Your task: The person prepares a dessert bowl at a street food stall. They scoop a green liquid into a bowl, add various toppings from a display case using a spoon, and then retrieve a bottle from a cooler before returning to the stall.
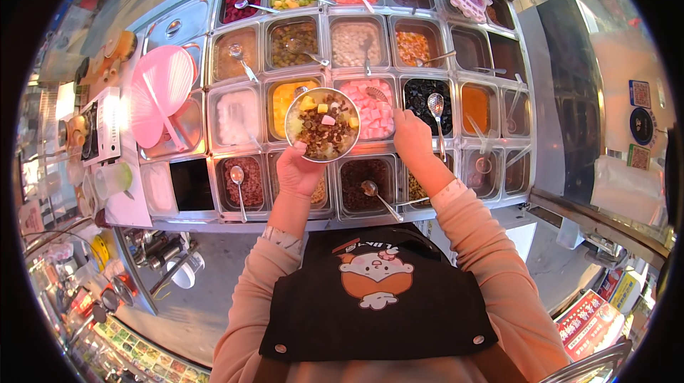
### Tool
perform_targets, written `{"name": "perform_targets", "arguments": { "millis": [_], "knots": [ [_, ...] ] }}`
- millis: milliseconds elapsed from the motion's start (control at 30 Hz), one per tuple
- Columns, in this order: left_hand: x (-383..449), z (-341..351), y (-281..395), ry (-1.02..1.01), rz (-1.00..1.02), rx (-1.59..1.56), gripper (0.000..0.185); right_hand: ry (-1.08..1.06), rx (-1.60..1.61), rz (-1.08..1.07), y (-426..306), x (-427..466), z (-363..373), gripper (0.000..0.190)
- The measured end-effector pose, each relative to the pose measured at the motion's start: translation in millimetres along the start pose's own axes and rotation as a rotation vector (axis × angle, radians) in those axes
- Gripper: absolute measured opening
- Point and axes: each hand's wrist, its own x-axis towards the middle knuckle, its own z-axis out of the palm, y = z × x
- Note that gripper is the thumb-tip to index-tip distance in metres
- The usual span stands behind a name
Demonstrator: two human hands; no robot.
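My left hand (303,170) holds a round bowl (346,150) by its near rim, thumb over the edge. Inside the bowl are dark brown bits, yellow cubes, a pink cube and pale, translucent pieces. My right hand (414,138) is closed at the right edge of a tub of pink cubes (368,118). It grips the handle of a spoon (377,94) whose bowl rests among those cubes; most of the handle is hidden. Partly behind the bowl is a tub of yellow chunks (281,100). Right of the pink cubes, a tub of black jelly (419,97) holds a perforated spoon (436,108).
Rows of topping tubs fill the metal counter (320,218), many with spoon handles sticking out. Left lie a pink hand fan (163,81) and a white appliance (101,126). A lilac lacy item (466,1) covers a back-right tub. Glass panels (622,25) rise at right.
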Motion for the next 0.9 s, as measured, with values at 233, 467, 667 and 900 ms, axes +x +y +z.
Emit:
{"name": "perform_targets", "arguments": {
  "millis": [233, 467, 667, 900],
  "knots": [
    [-25, -3, 5, 0.060, 0.028, -0.018, 0.069, -0.094, 0.581, 0.313, 18, -2, 20, 0.014],
    [-35, -18, 2, 0.089, 0.035, 0.000, 0.069, -0.256, 1.117, 0.792, 22, 0, -14, 0.013],
    [-15, -8, -3, 0.067, 0.082, -0.002, 0.069, -0.161, 0.923, 0.526, 6, -8, -41, 0.015],
    [2, 5, -13, 0.048, 0.038, 0.009, 0.071, 0.045, 0.365, -0.197, -62, -31, -74, 0.016]
  ]
}}
